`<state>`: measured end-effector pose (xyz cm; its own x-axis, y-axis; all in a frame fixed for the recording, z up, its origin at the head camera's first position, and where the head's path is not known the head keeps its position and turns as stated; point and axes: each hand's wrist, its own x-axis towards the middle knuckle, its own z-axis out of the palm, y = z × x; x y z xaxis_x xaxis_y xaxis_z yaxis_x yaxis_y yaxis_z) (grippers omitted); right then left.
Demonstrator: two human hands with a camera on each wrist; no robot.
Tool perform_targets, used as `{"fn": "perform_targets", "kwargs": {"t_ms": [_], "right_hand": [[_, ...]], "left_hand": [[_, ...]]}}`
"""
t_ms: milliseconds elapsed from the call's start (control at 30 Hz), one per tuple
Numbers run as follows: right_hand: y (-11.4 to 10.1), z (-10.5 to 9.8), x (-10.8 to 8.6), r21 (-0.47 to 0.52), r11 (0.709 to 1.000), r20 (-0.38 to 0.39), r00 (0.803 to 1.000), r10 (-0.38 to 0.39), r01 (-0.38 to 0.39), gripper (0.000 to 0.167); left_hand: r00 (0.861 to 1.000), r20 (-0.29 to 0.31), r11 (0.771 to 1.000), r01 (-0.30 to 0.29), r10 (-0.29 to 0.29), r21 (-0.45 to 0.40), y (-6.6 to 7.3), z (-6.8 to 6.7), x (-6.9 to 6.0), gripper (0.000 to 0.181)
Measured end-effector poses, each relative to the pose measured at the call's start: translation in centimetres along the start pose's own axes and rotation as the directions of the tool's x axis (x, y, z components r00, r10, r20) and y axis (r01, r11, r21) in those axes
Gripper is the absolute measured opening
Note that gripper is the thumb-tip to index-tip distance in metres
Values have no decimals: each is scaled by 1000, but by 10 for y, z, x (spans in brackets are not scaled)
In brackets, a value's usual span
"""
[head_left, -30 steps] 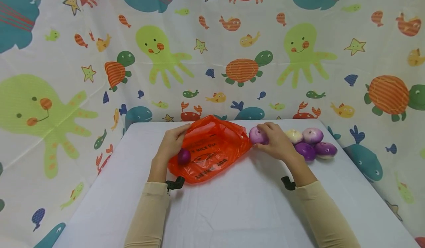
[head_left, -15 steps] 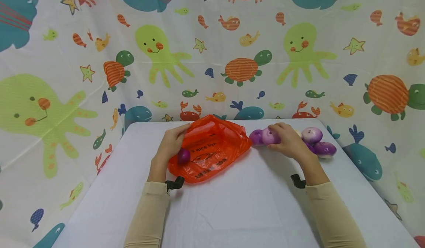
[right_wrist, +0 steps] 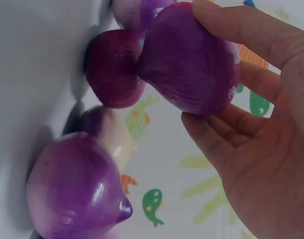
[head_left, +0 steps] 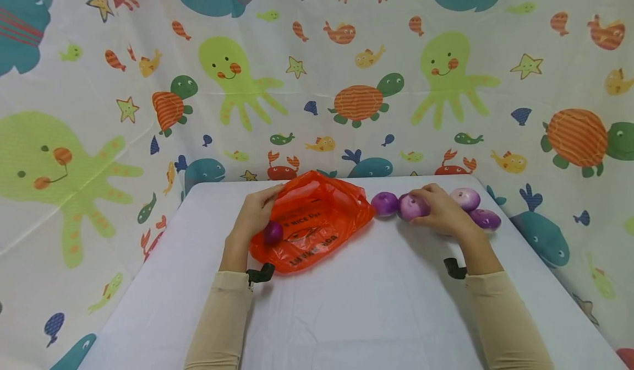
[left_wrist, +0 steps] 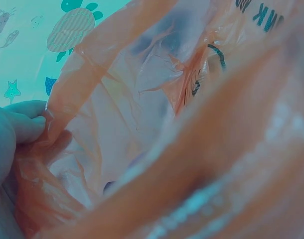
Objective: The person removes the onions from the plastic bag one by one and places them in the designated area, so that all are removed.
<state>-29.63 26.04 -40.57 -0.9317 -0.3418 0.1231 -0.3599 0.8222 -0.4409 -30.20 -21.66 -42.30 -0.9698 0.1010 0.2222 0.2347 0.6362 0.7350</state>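
My left hand pinches the rim of an orange-red plastic bag with black print, spread open on the table. The left wrist view shows the fingers on the thin film. A small dark purple onion shows at the bag's left part, beside that hand. My right hand holds a purple onion between thumb and fingers. In the right wrist view this onion is clasped from one side. Another purple onion lies between it and the bag's right edge.
Right of my right hand lie a pale purple onion and a darker one; the hand hides others behind it. The white-covered table meets a curtain printed with sea animals at the back and sides.
My right hand has moved right, away from the bag, with the onion in its grip. The purple onion by the bag has come into sight. My left hand and the bag stay put.
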Motion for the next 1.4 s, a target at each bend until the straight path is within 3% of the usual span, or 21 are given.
{"fn": "perform_targets", "kwargs": {"t_ms": [300,533,833,1400], "right_hand": [[6,-7,-6,21,997,85,994,70,-72,72],[10,-3,-7,11,996,137,986,89,-92,73],[8,-3,-9,-3,993,182,976,117,-118,70],[13,4,-7,-7,986,222,961,164,-167,69]], "left_hand": [[1000,-2,1000,-9,9,2,0,0,1,43],[1000,10,1000,16,-16,-18,0,0,-1,44],[1000,-4,1000,-10,10,-1,-2,0,0,43],[1000,8,1000,16,-16,-17,0,-2,0,43]]}}
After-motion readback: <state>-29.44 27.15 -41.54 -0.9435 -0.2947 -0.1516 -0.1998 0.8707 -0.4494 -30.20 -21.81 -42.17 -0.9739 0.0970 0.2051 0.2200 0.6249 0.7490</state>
